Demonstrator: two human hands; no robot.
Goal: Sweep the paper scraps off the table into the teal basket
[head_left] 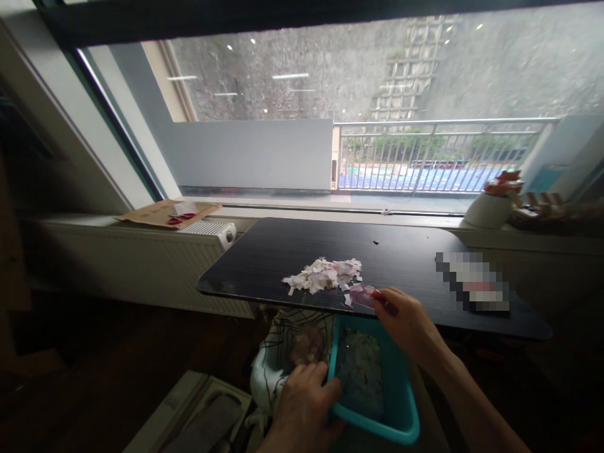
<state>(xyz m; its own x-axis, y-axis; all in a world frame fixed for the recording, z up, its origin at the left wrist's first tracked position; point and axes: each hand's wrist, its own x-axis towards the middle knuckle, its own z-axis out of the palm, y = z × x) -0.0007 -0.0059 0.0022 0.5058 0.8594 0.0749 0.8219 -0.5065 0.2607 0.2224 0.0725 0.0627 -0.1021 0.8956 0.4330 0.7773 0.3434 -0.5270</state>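
My left hand (pixel 304 402) grips the near left rim of a teal plastic bin (pixel 399 402), held below the front edge of a black table (pixel 415 264). Paper scraps lie inside the bin. My right hand (pixel 408 321) is at the table's front edge, fingers closed on a small pinkish paper piece (pixel 361 294). A pile of torn white and pink paper scraps (pixel 325 275) lies on the table just left of that hand.
A patterned black-and-white cloth bag (pixel 278 352) hangs under the table, left of the bin. A white radiator (pixel 207 229) and cardboard with red scissors (pixel 179 218) sit at the left. A white pot (pixel 491 207) stands on the window sill at the right. A blurred object (pixel 474 281) lies on the table's right.
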